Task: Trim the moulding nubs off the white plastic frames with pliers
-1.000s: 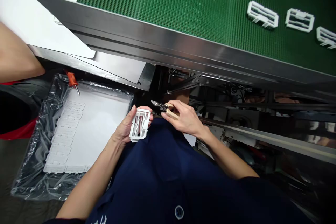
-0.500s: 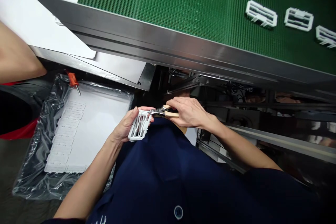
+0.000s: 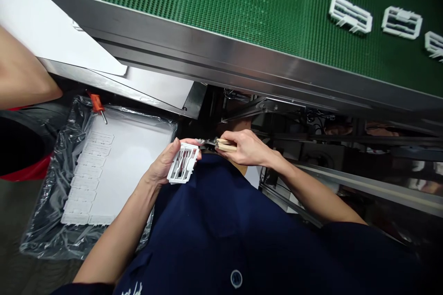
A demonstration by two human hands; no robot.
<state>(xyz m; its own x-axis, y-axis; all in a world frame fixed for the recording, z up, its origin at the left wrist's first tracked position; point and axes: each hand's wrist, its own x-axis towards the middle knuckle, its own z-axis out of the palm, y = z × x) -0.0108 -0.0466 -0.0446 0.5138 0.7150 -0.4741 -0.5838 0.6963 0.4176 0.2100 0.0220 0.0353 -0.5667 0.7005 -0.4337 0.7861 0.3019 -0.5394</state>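
Note:
My left hand is closed on a white plastic frame with slotted bars, held tilted in front of my body. In my right hand is a pair of nippers with pale handles, and the fingers are wrapped round them. The handles are squeezed close together. The metal jaws reach the top corner of the frame, near my left fingertips; whether they touch the plastic I cannot tell.
A green conveyor belt behind a metal side rail carries several white frames. At left, a plastic-lined box holds rows of similar parts. An orange-handled tool lies on its edge. Another person's arm shows at far left.
The nippers' handles have come together in my right hand. My left hand still holds the frame, almost unmoved. The frames on the belt appear slightly further right.

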